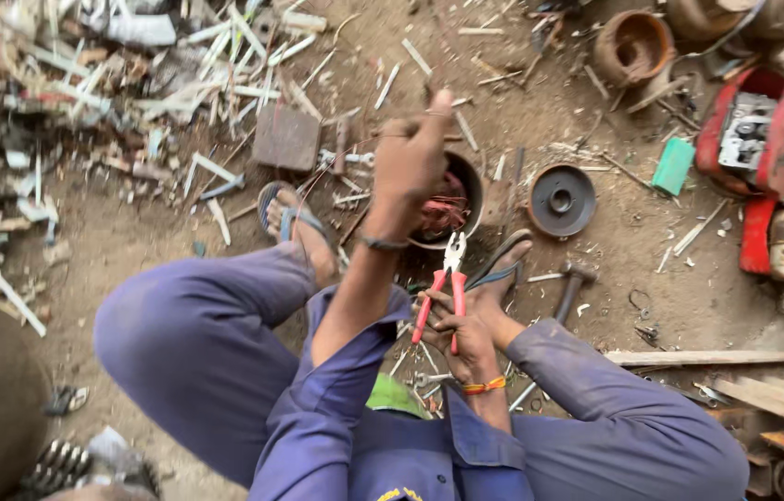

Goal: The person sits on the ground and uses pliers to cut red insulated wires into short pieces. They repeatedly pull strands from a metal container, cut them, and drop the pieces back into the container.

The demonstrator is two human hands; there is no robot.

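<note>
The right hand point(459, 327) grips red-handled pliers point(444, 283). The left hand point(411, 158), raised above the motor stator point(452, 202), pinches copper wire point(411, 116) tight.

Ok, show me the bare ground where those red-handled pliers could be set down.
Bare dirt lies between the round black pulley disc and the red engine housing, below the green block. Another patch sits left of the sandalled foot. The white-scrap heap upper left is crowded.
</note>
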